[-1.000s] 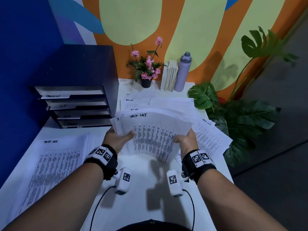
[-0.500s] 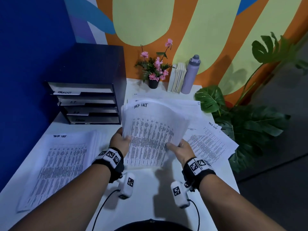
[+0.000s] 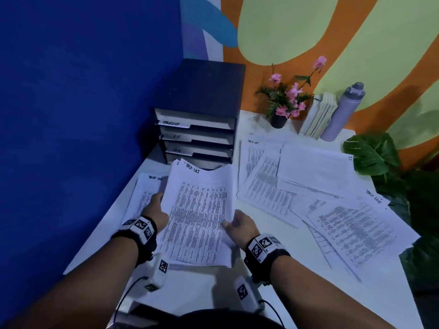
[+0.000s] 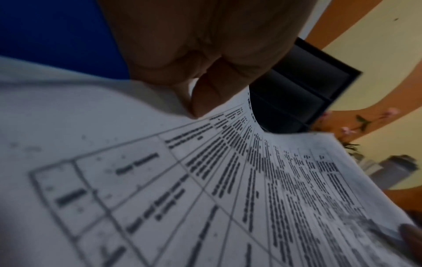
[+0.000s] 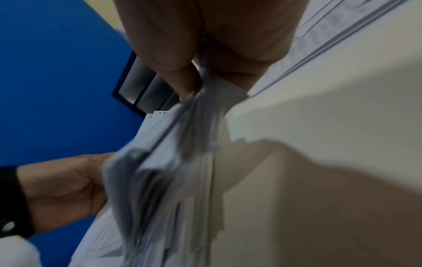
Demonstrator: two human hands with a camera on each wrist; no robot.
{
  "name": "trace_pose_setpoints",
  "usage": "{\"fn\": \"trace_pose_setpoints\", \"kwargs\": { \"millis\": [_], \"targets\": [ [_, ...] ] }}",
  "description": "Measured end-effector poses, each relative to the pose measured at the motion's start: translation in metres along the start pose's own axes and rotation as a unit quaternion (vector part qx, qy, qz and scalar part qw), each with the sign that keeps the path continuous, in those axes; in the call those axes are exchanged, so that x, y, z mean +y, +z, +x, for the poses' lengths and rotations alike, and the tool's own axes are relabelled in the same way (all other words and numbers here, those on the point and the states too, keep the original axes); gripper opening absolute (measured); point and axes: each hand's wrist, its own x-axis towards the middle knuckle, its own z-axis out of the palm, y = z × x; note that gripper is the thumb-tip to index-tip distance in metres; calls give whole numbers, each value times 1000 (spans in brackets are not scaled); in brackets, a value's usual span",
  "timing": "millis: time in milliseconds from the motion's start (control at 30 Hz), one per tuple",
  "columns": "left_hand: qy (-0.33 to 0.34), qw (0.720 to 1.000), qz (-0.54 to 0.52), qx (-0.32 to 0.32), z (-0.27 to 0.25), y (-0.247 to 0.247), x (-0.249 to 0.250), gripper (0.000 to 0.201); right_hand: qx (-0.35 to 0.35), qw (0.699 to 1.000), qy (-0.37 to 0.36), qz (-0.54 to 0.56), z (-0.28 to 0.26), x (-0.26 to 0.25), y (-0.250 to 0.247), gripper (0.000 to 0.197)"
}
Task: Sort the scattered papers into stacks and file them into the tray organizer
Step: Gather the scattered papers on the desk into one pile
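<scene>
Now the held sheaf of "Task List" sheets sits lower and further left than a second ago, over the counter's near-left side, just in front of the tray organizer. Left hand grips its left edge, thumb on top; right hand pinches the right edge. A matching stack lies beneath at left. Scattered papers remain right. Judgement: this batch is heading to the left stack; filing not begun.
</scene>
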Motion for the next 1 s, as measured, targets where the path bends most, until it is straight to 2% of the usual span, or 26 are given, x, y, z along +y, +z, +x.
{"fn": "trace_pose_setpoints", "kwargs": {
  "millis": [100,133,200,300,367,467,567,700,833,1000],
  "targets": [
    [-14,1000,-2,15,11,-25,-23,62,-18,999,-26,-28,10,-22,31,36],
    [-20,1000,3,23,14,-32,-29,61,-23,999,-36,-33,13,-27,39,32],
    [-30,999,19,32,20,-42,-37,64,-45,997,-47,-42,18,-35,50,11],
    [-28,999,42,20,28,-49,-40,74,-77,997,-8,-22,21,-39,56,45],
    [-18,999,29,3,32,-48,-33,76,-63,997,3,-43,22,-33,49,49],
    [17,999,-1,-29,40,-37,-10,71,-26,997,27,-72,23,-13,21,47],
    [46,997,-1,-56,45,-17,22,66,27,996,67,-57,29,19,-13,49],
    [90,991,19,-102,46,17,63,64,110,986,124,-36,26,70,-69,42],
    [117,983,56,-133,51,61,94,64,225,955,192,-5,11,128,-119,47],
    [103,981,76,-146,63,119,119,67,322,898,299,-4,-9,197,-164,52]
  ]
}}
